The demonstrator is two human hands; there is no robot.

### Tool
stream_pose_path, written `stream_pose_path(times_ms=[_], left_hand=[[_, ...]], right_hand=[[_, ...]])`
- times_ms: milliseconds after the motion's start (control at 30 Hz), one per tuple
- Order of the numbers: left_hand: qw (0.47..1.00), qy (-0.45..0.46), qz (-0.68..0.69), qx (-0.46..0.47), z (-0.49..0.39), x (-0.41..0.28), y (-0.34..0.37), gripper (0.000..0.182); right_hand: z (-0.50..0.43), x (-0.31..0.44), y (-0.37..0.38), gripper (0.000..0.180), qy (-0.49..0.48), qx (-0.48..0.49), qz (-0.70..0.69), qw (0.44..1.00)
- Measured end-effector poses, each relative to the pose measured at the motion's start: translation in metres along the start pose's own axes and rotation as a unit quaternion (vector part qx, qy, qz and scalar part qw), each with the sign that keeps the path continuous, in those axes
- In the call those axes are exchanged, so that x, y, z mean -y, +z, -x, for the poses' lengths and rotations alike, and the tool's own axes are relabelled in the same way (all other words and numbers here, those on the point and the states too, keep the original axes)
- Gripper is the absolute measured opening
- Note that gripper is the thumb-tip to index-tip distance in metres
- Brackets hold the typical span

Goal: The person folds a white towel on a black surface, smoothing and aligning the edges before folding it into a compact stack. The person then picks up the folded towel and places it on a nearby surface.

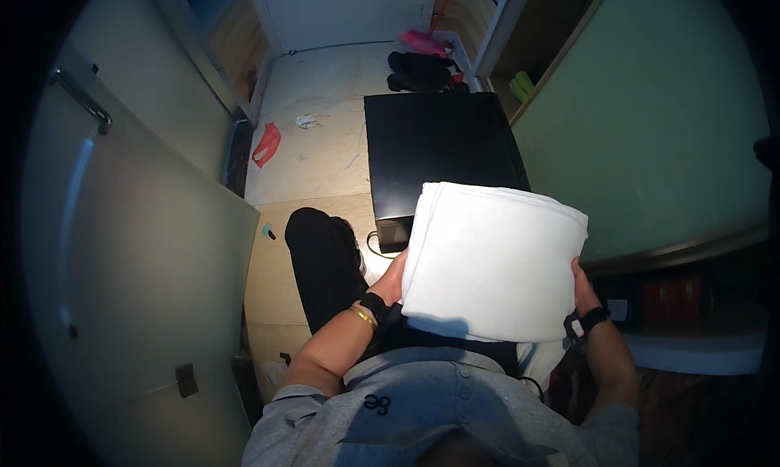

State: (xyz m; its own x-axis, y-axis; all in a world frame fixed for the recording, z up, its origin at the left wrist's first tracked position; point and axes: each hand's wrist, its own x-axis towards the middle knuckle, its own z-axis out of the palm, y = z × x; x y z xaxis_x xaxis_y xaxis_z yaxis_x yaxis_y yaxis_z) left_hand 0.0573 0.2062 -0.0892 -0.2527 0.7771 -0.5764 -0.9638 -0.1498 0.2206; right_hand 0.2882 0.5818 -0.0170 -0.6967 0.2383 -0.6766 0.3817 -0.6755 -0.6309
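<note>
A thick, folded white cloth (pixel 493 263), perhaps a towel or sheet, rests before me at lap height. My left hand (pixel 395 279) grips its left edge, with most of the fingers hidden by the fabric. At the opposite edge my right hand (pixel 584 290) holds the cloth, also with its fingers partly covered. Just beyond, a black box-shaped case (pixel 442 147) lies on the floor, its near right corner hidden behind the fabric. More white cloth (pixel 542 360) hangs below the folded stack near my right wrist.
A frosted glass door (pixel 140 223) with a metal handle (pixel 85 101) stands at left. On the right is a greenish glass panel (pixel 652 120). A red plastic bag (pixel 266 145), dark shoes (pixel 420 71) and a pink bag (pixel 422 42) lie on the floor.
</note>
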Motion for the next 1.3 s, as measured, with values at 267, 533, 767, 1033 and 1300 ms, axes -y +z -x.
stream_pose_path(times_ms=[267, 533, 767, 1033, 1300], left_hand=[[0.997, 0.04, -0.037, 0.055, 0.016, -0.025, 0.0, 0.075], [0.935, -0.001, -0.354, 0.031, 0.011, -0.035, 0.006, 0.081], [0.944, -0.035, -0.327, 0.019, 0.005, -0.055, 0.023, 0.07], [0.936, -0.146, -0.319, -0.033, 0.04, -0.105, 0.048, 0.063], [0.963, -0.015, -0.267, -0.013, 0.13, -0.218, 0.13, 0.056]], right_hand=[[0.017, -0.002, 0.025, 0.07, 0.013, -0.074, 0.018, 0.997], [0.028, 0.018, 0.06, 0.051, 0.094, -0.214, 0.139, 0.962], [0.046, 0.023, 0.059, 0.072, 0.16, -0.27, -0.033, 0.949], [0.046, 0.081, 0.145, 0.074, 0.166, -0.172, -0.066, 0.969], [0.077, 0.126, 0.256, 0.07, 0.13, -0.23, -0.016, 0.964]])
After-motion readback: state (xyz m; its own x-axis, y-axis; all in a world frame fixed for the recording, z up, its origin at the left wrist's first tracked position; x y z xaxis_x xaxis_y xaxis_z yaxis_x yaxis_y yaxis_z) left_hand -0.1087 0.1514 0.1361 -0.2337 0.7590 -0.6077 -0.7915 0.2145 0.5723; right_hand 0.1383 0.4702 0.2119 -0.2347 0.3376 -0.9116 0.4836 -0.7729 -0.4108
